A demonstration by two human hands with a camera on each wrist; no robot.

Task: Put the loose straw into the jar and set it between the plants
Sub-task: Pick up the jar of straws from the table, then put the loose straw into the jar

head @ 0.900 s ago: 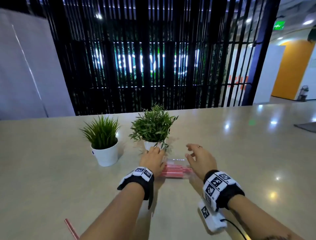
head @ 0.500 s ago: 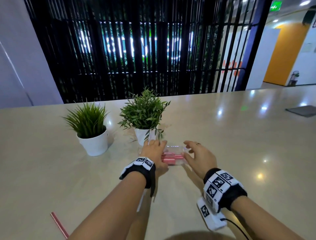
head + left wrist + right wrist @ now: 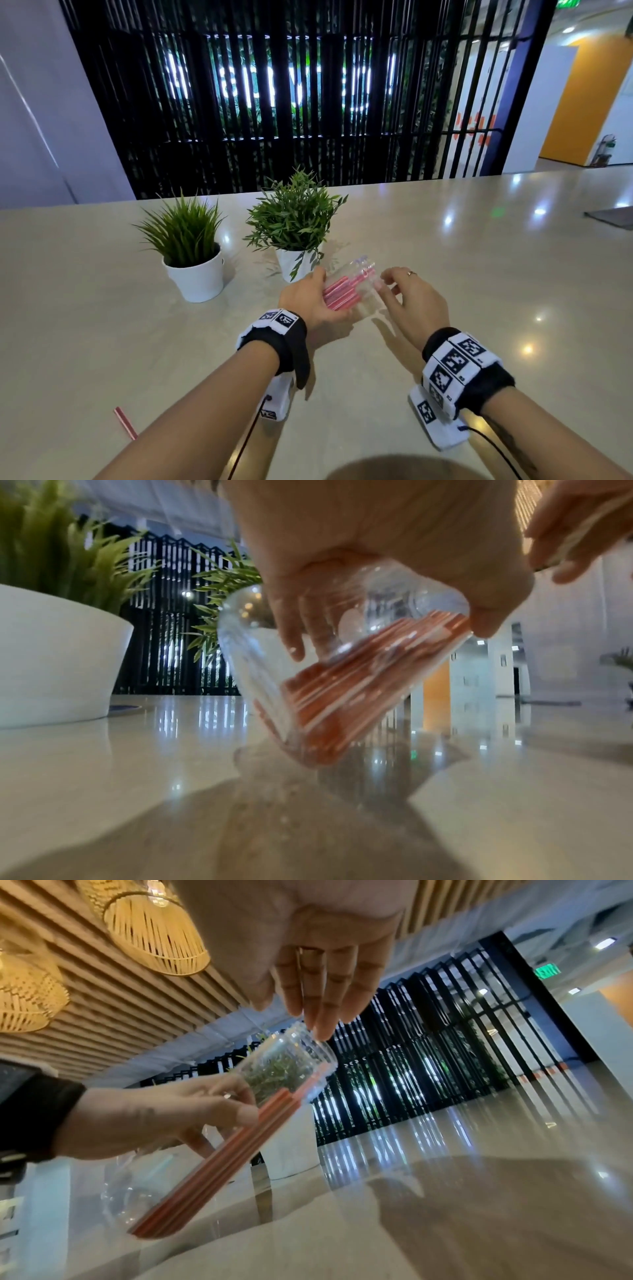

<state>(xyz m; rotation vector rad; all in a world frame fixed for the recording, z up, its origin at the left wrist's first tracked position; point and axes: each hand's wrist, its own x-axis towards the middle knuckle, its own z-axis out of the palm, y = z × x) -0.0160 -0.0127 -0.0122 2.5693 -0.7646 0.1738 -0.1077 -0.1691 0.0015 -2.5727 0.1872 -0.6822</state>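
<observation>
A clear jar [image 3: 356,277] holding several red straws is tilted above the table, mouth pointing up and away. My left hand [image 3: 308,301] grips its lower half, fingers curled round it; in the left wrist view the jar [image 3: 342,674] hangs just over the tabletop. My right hand [image 3: 404,294] hovers at the mouth with straight fingers [image 3: 322,1010], tips at the rim of the jar [image 3: 291,1074]. The loose red straw [image 3: 125,423] lies on the table at the lower left, far from both hands. Behind the jar stand the grass plant [image 3: 188,240] and the leafy plant [image 3: 294,219].
Both plants sit in white pots [image 3: 198,281], with a gap between them left of the jar. The beige table [image 3: 479,274] stretches wide to the right. A black slatted screen [image 3: 274,102] stands behind the far edge.
The jar lay flat on the table between both hands. My left hand has since lifted and tilted it, and my right hand has shifted to its mouth.
</observation>
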